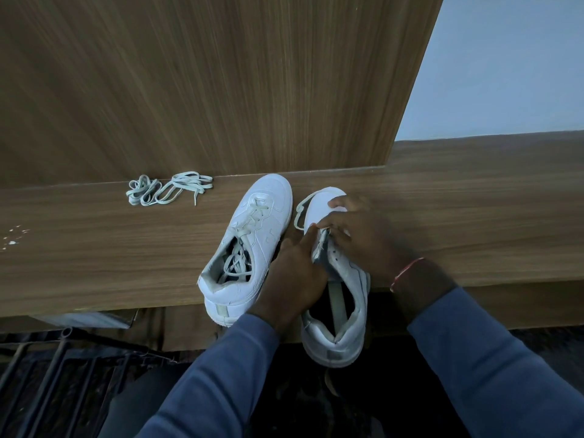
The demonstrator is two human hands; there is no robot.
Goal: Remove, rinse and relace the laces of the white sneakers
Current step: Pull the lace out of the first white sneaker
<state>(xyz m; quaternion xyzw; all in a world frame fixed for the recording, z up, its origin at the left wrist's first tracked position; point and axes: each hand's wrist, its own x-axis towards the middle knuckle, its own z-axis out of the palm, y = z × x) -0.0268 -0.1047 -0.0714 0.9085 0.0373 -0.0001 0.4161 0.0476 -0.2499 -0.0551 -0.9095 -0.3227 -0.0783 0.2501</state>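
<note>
Two white sneakers stand side by side on a wooden ledge (94, 248), toes pointing away from me. The left sneaker (249, 248) is laced, with loose lace ends tucked inside it. My left hand (294, 276) grips the tongue and inner side of the right sneaker (338, 295), whose heel hangs over the ledge's front edge. My right hand (357, 235) lies over that shoe's eyelets, fingers pinching at the lace (300, 213), which loops out beside the toe. A separate bundle of pale laces (167, 189) lies on the ledge at the left.
A tall wooden panel (221, 83) rises right behind the ledge, with a pale wall (505, 64) to its right. Dark metal bars (47, 374) stand below the ledge at lower left. White specks (12, 238) mark the ledge's far left.
</note>
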